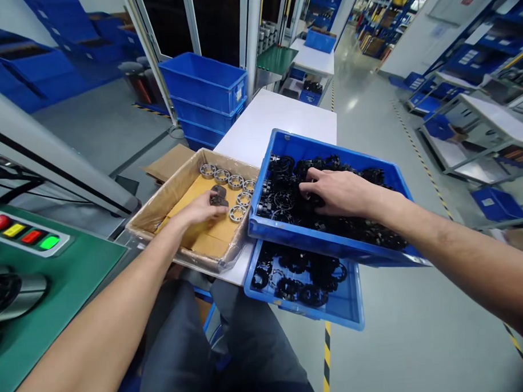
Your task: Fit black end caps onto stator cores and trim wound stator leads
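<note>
Bright, even overhead light, cool white. Glare patch on the polished floor in the aisle; the white table runs close to blown out. Shadows soft and short, darkest inside the cardboard box under the left hand. Black rings in the blue bin merge into one dark mass, little detail. Strong wide-angle bending at the edges: posts and shelves lean, forearms stretch. Centre sharp; far shelves soft. Slight blur on the near arms.
</note>
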The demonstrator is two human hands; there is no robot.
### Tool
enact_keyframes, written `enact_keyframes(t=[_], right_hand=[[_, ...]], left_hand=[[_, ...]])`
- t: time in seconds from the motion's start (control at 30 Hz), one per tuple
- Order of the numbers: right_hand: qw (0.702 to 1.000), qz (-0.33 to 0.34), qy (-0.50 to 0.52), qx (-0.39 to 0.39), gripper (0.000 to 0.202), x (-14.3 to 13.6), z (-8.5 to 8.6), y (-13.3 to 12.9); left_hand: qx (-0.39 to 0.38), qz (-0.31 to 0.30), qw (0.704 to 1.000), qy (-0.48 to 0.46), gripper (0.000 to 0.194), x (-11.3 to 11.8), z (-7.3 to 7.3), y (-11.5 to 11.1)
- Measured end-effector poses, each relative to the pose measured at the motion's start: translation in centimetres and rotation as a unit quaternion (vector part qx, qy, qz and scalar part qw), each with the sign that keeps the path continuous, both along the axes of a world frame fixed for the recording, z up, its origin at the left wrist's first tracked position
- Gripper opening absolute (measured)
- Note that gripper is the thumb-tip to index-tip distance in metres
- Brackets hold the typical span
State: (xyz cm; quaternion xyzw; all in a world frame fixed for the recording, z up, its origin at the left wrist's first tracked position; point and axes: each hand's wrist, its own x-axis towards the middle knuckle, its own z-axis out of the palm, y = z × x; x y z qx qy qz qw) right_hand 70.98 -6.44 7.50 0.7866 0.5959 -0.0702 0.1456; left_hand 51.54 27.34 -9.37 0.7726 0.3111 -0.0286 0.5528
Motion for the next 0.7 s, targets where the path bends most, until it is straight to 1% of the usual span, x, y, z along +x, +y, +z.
enact_keyframes(t=[0.07, 0.13, 0.2, 0.23, 0.3, 0.33, 0.4, 0.5, 0.57, 0.63, 0.7], right_hand=[[1.000, 0.017, 0.015, -0.001, 0.033, -0.1, -0.2, 0.0], [0.999, 0.023, 0.026, 0.005, 0.028, -0.3, -0.7, -0.2], [0.999, 0.019, 0.037, 0.018, 0.023, -0.4, -1.1, -0.3], [0.998, 0.014, 0.046, 0.027, 0.021, -0.4, -1.2, -0.4], [0.996, -0.001, 0.068, 0.057, 0.022, -0.1, -1.2, -0.4], [0.994, -0.011, 0.079, 0.080, 0.025, 0.0, -1.1, -0.4], [0.985, -0.035, 0.098, 0.135, 0.036, 0.5, -0.8, -0.5], [0.965, -0.072, 0.114, 0.226, 0.046, 0.7, -0.2, -0.9], [0.945, -0.097, 0.117, 0.290, 0.048, -0.1, 0.4, -1.3], [0.922, -0.117, 0.121, 0.350, 0.046, -2.4, 0.9, -1.7], [0.904, -0.114, 0.144, 0.386, 0.042, -6.7, 1.2, -1.7]], left_hand=[[-0.098, 0.057, 0.992, -0.063, 0.057, -1.9, 1.5, -0.7], [-0.178, 0.101, 0.970, -0.128, 0.049, -4.0, 3.4, -1.9], [-0.231, 0.128, 0.948, -0.178, 0.043, -6.6, 5.1, -3.4], [-0.251, 0.140, 0.938, -0.196, 0.043, -8.0, 5.9, -4.4], [-0.289, 0.162, 0.917, -0.221, 0.053, -11.1, 6.7, -6.7], [-0.308, 0.169, 0.908, -0.228, 0.059, -12.9, 6.8, -7.9], [-0.340, 0.169, 0.896, -0.231, 0.073, -16.8, 6.4, -10.5], [-0.357, 0.153, 0.893, -0.228, 0.092, -22.9, 4.7, -14.2], [-0.373, 0.159, 0.882, -0.241, 0.095, -26.5, 3.5, -16.3], [-0.404, 0.171, 0.863, -0.250, 0.090, -29.3, 2.6, -18.4], [-0.442, 0.187, 0.837, -0.264, 0.078, -30.9, 2.6, -20.5]])
